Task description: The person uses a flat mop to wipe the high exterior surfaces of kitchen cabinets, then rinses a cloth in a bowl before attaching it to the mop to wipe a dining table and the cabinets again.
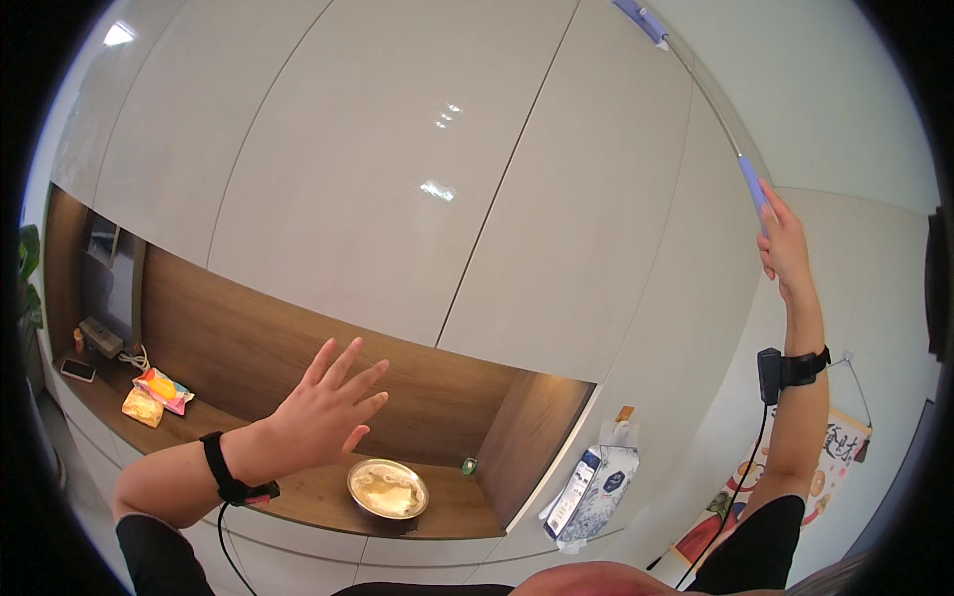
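My right hand point(786, 242) is raised at the right, closed round the purple handle of a long-handled cleaning tool point(704, 93). Its thin metal rod leads up to a purple head at the top edge of the picture, by the upper part of the glossy cabinet doors point(566, 186). My left hand point(335, 402) holds nothing, its fingers spread in front of the wooden niche. Below and right of that hand, a metal bowl point(388, 489) of cloudy, foamy liquid with a pale block or cloth in it stands on the wooden shelf point(455, 514).
Snack packets point(160, 393), a phone point(78, 370) and a power strip point(101, 337) lie at the shelf's left end. A small green item point(469, 465) is near the bowl. A tissue pack point(596, 495) hangs on the cabinet side; a decorated scroll point(835, 454) hangs at the right.
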Tool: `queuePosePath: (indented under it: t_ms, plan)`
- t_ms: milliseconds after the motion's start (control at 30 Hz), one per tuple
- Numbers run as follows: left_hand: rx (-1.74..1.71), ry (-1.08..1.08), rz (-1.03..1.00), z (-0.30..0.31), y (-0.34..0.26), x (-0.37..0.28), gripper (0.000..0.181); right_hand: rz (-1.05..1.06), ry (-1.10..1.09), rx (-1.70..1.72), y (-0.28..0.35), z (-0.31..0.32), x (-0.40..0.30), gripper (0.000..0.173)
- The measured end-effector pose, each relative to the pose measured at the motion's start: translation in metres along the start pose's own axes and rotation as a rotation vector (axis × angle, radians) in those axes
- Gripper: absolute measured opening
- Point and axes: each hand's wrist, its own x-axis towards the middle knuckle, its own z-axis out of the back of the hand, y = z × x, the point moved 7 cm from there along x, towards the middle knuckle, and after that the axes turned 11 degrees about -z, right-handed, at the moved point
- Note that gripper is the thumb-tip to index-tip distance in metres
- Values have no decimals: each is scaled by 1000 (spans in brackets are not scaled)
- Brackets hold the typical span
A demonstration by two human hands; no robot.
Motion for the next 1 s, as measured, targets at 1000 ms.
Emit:
queuePosePath:
  t_ms: [1000]
  plan:
    - [-126,38,-60,-36,-53,42,52,109,158,-146,-250,-54,-133,59]
